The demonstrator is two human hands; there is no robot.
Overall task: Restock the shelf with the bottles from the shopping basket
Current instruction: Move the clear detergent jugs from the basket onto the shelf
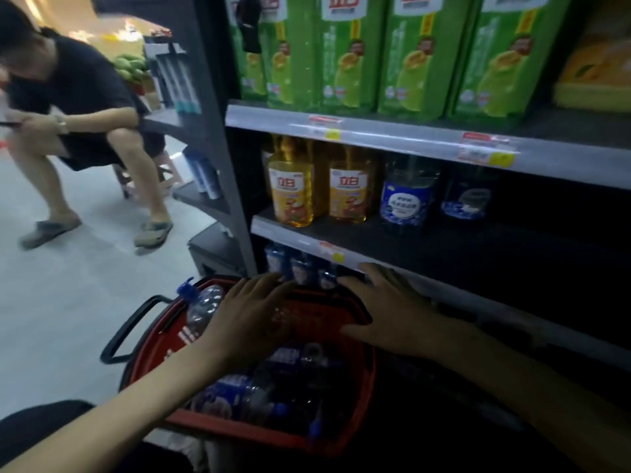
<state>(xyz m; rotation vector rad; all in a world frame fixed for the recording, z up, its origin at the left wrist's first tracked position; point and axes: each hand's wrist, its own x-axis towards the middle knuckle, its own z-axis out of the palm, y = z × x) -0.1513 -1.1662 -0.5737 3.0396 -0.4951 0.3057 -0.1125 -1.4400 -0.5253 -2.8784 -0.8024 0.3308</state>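
Note:
A red shopping basket [355,414] with black handles stands on the floor in front of the shelf unit. Several clear bottles with blue labels lie inside it; one bottle with a blue cap [201,305] leans at its far left corner. My left hand [249,319] hovers over the basket with fingers spread and holds nothing. My right hand [389,308] is also spread flat, above the basket's far right rim. On the middle shelf [444,257] stand two blue-labelled bottles [406,199] and two yellow bottles [290,192].
Green boxes [420,56] fill the upper shelf. More blue bottles [300,268] stand on the lowest shelf behind the basket. A person [68,107] sits on a stool at the left, on the pale floor. A grey end rack [205,148] juts out beside the shelf.

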